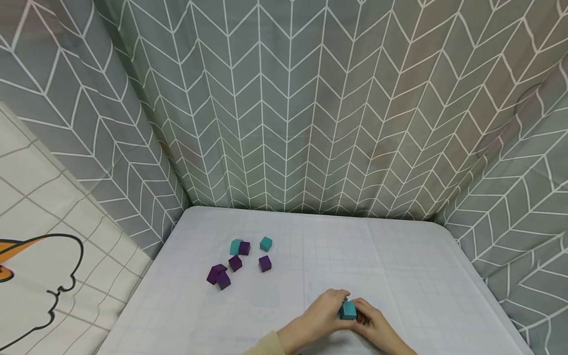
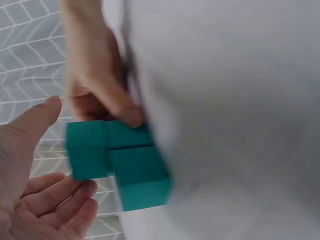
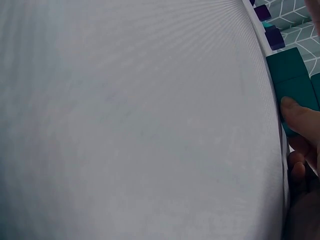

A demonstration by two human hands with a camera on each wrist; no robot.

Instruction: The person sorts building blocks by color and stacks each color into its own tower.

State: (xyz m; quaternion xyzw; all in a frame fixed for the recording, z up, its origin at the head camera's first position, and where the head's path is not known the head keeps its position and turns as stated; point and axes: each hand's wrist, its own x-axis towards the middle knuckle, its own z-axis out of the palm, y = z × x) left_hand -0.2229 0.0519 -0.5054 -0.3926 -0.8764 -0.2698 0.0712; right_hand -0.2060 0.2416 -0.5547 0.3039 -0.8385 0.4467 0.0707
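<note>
A grey curtain with a white chevron pattern (image 1: 288, 108) hangs behind and beside the white-covered desk (image 1: 337, 256). At the near edge of the desk, right of centre, are two hands: the left hand (image 1: 324, 313), fingers loosely extended and thumb apart, lies beside the joined teal cubes (image 2: 132, 167); the right hand (image 1: 376, 328) pinches these cubes, its thumb pressed on one face. Well apart, toward the far left, lie loose purple cubes (image 1: 235, 263), some touching, and two loose teal cubes (image 1: 266, 244).
</note>
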